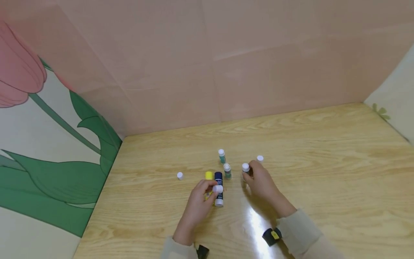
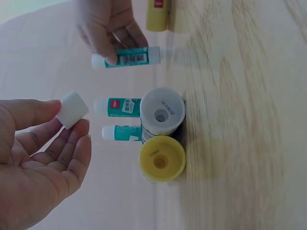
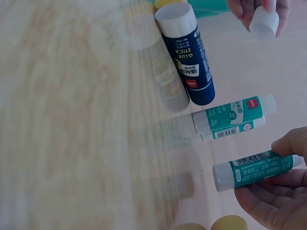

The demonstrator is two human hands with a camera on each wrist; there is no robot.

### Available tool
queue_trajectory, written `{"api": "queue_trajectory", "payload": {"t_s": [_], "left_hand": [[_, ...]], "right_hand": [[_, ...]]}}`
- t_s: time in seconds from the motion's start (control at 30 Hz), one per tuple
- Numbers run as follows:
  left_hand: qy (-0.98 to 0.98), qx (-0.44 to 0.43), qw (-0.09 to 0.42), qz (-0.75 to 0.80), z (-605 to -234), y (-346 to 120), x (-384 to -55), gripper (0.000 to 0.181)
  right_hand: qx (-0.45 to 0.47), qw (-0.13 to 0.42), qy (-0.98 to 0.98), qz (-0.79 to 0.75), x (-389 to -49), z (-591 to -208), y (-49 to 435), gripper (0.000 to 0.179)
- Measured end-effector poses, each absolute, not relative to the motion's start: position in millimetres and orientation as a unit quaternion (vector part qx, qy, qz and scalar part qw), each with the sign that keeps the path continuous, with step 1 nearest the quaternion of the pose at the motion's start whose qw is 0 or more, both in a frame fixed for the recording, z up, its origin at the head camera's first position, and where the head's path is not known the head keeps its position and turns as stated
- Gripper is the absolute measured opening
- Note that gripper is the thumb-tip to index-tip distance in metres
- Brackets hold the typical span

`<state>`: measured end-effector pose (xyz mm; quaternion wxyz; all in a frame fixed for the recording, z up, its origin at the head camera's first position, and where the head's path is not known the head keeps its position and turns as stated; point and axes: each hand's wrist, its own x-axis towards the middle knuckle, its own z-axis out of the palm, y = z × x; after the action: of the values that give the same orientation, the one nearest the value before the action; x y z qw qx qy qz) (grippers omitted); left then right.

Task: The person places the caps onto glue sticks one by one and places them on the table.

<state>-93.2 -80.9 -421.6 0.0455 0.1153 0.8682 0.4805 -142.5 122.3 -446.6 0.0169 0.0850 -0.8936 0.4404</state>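
Note:
My left hand [image 1: 198, 203] pinches a small white cap [image 2: 72, 110] between thumb and fingers. It hovers over a yellow glue stick [image 1: 208, 175] and a navy glue stick [image 3: 188, 57], which lie side by side on the table. My right hand [image 1: 263, 181] holds a small green glue stick [image 3: 259, 171] upright, thumb on one side and fingers on the other; its white top [image 1: 245, 167] shows in the head view. Two more green glue sticks, a nearer one [image 1: 227, 171] and a farther one [image 1: 221, 156], stand between the hands.
Another white cap [image 1: 180, 176] sits on the wooden table [image 1: 145, 216] at left. Beyond the right hand shows a white round piece [image 1: 260, 158], partly hidden. One more yellow stick [image 2: 157, 14] appears in the left wrist view. A pink sheet [image 1: 207, 72] hangs behind.

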Motion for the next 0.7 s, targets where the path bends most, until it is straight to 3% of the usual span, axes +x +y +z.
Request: {"api": "queue_trajectory", "payload": {"t_s": [0.7], "left_hand": [[0.859, 0.132, 0.027, 0.494, -417.7, -73.6, -89.2, 0.023]], "right_hand": [[0.092, 0.029, -0.877, 0.471, -119.6, -430.8, 123.4, 0.015]]}}
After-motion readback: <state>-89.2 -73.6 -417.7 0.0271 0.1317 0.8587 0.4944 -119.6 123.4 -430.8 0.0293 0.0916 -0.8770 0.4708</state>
